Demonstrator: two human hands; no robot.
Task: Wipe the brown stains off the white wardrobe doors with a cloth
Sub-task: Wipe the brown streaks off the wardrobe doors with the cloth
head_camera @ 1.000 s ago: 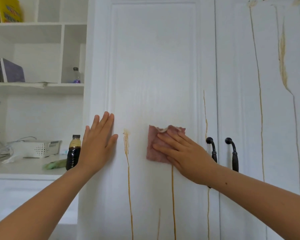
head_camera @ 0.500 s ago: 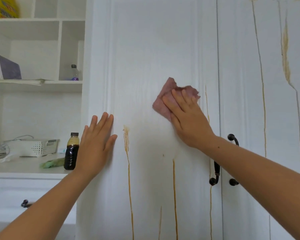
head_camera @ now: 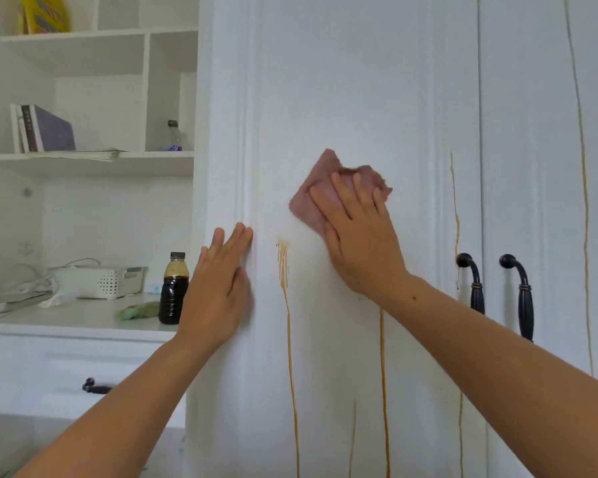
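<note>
My right hand (head_camera: 359, 236) presses a crumpled pink cloth (head_camera: 316, 196) flat against the left white wardrobe door (head_camera: 342, 81), above the brown drips. My left hand (head_camera: 218, 291) lies flat with fingers together on the door's left moulding, holding nothing. A brown stain (head_camera: 283, 263) with a blotchy top runs down between my hands. Another streak (head_camera: 383, 374) starts below my right wrist, and a short one (head_camera: 353, 432) sits low between them. Thin brown lines run down the door's right edge (head_camera: 456, 215) and the right door (head_camera: 584, 201).
Two black door handles (head_camera: 473, 284) (head_camera: 522, 294) hang right of my right arm. On the white counter at left stand a dark sauce bottle (head_camera: 173, 288), a green rag (head_camera: 135, 310) and a white basket (head_camera: 101, 281). Shelves above hold books (head_camera: 44, 132) and a small bottle (head_camera: 174, 136).
My right hand carried the cloth up from beside the handles to higher on the door, then slightly left and down. The streak's upper part under the cloth's path is gone. My left hand stayed put.
</note>
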